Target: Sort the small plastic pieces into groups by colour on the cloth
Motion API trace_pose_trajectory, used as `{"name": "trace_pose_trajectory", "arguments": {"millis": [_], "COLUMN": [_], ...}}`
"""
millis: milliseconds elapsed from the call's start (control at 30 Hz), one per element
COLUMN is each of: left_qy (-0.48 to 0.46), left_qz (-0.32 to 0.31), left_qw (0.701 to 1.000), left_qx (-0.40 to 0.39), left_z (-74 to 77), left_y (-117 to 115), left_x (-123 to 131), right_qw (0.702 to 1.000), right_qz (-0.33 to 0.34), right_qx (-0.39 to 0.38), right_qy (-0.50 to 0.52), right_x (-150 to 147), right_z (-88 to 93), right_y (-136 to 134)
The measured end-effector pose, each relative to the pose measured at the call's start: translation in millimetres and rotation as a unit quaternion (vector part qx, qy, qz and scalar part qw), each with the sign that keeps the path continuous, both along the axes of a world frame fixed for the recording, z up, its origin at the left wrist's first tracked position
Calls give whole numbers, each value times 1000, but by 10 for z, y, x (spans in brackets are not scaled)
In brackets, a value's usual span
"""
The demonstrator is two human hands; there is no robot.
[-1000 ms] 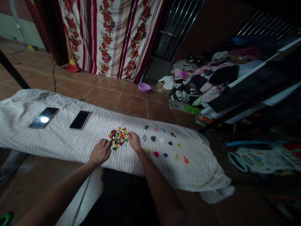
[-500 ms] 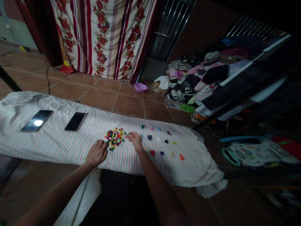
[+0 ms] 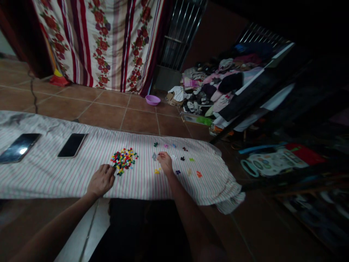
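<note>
Grip (image 3: 165, 163), right, farther from coloured pile (image 3: 124, 159)

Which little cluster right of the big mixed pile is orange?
The orange cluster at the right end of the nearest row, beside the beige cluster; none of the other visible clusters is orange.

Head-worn view, facing forward and down
The camera looks from above the lap (image 3: 136, 229), the forearms (image 3: 64, 220) rising from the bottom edge; the left hand (image 3: 101, 180) and right hand (image 3: 165, 163) sit near, around mid-height; the striped cloth (image 3: 99, 145) spans the frame just ahead; the floral curtain (image 3: 114, 47) hangs farther off, upper left; the clothes pile (image 3: 214, 87) lies well beyond, upper right
</note>
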State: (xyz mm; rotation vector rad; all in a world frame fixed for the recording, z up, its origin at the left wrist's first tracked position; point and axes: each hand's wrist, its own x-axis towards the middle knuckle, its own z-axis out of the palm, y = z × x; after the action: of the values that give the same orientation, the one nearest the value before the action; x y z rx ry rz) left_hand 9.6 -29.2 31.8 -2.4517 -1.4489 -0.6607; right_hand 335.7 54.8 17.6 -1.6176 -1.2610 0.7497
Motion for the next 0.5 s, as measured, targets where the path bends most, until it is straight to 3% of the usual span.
{"name": "trace_pose_trajectory", "arguments": {"millis": [267, 500], "left_qy": [-3, 5], "left_qz": [3, 0], "left_qw": [1000, 1000], "left_qx": [-2, 0], "left_z": [-28, -35], "left_y": [9, 9], "left_x": [-8, -10], "right_qw": [985, 959], "right_qz": [-133, -184], "right_qx": [-4, -44], "right_qy": [-106, -211], "right_x": [747, 1211], "right_z": [100, 257], "right_y": [-106, -130]}}
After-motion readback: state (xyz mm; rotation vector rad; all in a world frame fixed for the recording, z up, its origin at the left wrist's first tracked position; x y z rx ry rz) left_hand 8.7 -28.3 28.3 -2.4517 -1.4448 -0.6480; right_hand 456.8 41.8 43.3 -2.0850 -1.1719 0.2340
